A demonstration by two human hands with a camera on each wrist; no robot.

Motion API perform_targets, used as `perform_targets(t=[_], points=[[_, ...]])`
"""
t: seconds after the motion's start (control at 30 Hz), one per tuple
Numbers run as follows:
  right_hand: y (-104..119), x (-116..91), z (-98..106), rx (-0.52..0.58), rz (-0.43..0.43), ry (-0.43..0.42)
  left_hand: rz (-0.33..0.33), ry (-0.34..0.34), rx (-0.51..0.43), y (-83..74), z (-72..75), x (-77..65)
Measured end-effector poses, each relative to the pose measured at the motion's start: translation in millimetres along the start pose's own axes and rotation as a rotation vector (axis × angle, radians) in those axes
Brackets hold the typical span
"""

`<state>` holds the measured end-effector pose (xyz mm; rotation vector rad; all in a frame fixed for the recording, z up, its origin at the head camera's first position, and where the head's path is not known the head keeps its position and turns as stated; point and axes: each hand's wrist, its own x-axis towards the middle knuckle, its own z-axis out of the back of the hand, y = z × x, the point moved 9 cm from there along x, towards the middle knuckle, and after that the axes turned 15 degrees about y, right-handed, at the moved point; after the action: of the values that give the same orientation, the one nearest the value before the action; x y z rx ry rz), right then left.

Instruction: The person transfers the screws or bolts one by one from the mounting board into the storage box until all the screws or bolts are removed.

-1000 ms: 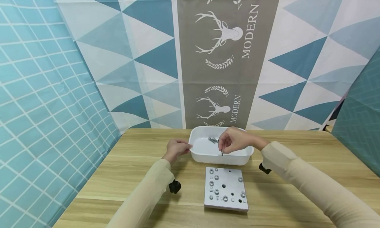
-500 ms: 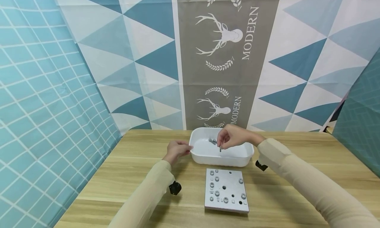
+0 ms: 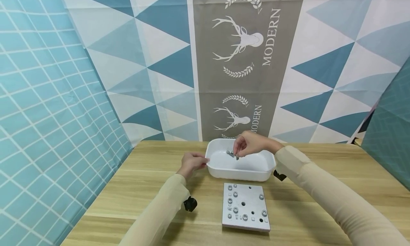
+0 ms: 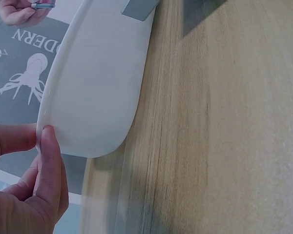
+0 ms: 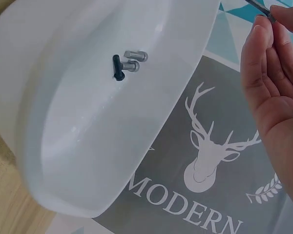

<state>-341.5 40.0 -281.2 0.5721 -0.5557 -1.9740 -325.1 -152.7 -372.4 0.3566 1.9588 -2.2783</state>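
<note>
**Bolt [image 5: 259, 6] held over the tray [image 3: 238, 175]**

The right hand [image 3: 251, 144] pinches the bolt between thumb and fingertips; the left hand [image 3: 192, 163], thumb opposing fingers, grips the tray's rim near the tabletop's [image 3: 153, 164] far edge. The bolt is likely light, rigid and slick, best taken near one end.

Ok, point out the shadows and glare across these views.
Head view: a soft shadow on the table below the right sleeve; left wrist view: a dark patch, likely shadow, near the top edge; right wrist view: pale highlights inside the white tub.
</note>
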Motion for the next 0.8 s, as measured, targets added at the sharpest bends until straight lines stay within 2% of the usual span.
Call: perform_targets(t=[0.53, 0.8], points=[[-12, 5, 14, 0.022, 0.003, -0.022, 0.025, -0.003, 0.008, 6.7, 0.6, 0.7], [-22, 8, 23, 0.019, -0.043, -0.041, 0.006, -0.006, 0.011, 0.8, 0.1, 2.5]])
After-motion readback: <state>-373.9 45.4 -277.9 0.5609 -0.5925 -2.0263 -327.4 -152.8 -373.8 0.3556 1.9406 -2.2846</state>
